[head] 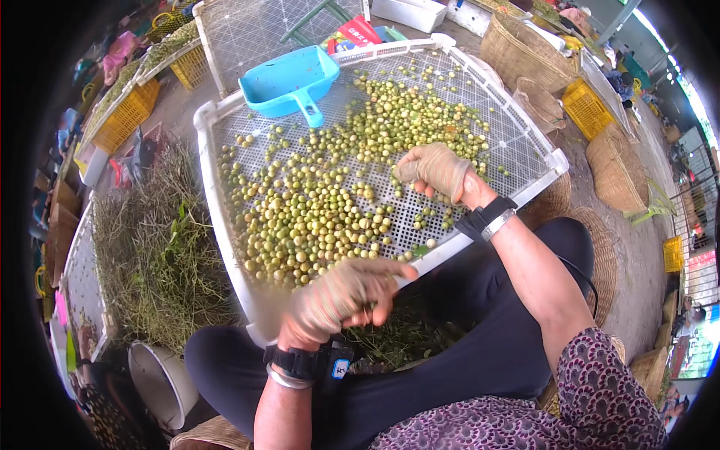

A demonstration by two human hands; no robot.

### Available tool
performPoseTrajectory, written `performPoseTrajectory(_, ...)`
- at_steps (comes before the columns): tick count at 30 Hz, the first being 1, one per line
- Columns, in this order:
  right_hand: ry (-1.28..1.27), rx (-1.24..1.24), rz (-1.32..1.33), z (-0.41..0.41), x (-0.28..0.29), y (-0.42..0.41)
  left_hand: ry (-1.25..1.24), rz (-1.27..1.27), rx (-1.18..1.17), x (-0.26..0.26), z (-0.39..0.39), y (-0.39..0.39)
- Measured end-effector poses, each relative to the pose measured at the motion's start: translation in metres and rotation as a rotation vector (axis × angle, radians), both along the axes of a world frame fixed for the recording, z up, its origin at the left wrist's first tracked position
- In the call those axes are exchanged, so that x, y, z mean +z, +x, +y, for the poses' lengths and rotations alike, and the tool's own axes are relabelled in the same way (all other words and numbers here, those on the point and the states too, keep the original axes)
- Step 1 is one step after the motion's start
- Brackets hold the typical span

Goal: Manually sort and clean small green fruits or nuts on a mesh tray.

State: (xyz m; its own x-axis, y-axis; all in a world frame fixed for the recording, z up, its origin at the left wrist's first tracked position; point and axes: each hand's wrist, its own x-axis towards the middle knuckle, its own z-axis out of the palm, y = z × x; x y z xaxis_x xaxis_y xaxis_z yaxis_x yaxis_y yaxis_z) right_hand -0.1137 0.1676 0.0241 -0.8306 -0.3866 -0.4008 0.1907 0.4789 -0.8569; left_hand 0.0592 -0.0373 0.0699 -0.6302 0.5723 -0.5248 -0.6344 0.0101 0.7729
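Observation:
A white plastic mesh tray (205, 163) lies tilted before me, with many small round green-yellow fruits (315, 219) spread over it. My left hand (346, 295), in a fingerless fabric glove, hovers at the tray's near edge. Its index finger points right and the others curl; blur hides whether a fruit is in them. Over the right part of the mesh is my right hand (433, 169), gloved the same way, fingers bent down close to the fruits. What its fingertips hold is hidden. A blue plastic scoop (289, 84) rests at the tray's far left corner.
Cut plant stalks (163, 253) are heaped left of the tray. A white bucket (163, 385) stands by my left knee. Wicker baskets (619, 169) and a yellow crate (588, 109) stand to the right. Behind the tray leans another mesh panel (247, 34). People sit farther off.

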Motion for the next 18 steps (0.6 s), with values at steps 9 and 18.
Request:
performPoseTrajectory(9, -0.061, 0.053, 0.007, 0.005, 0.005, 0.008, -0.302, 0.165, -0.175, -0.012, 0.024, 0.014)
performPoseTrajectory(18, -0.125, 0.131, -0.001, -0.009, 0.014, 0.031, 0.022, -0.151, 0.621, -0.03, 0.009, -0.004)
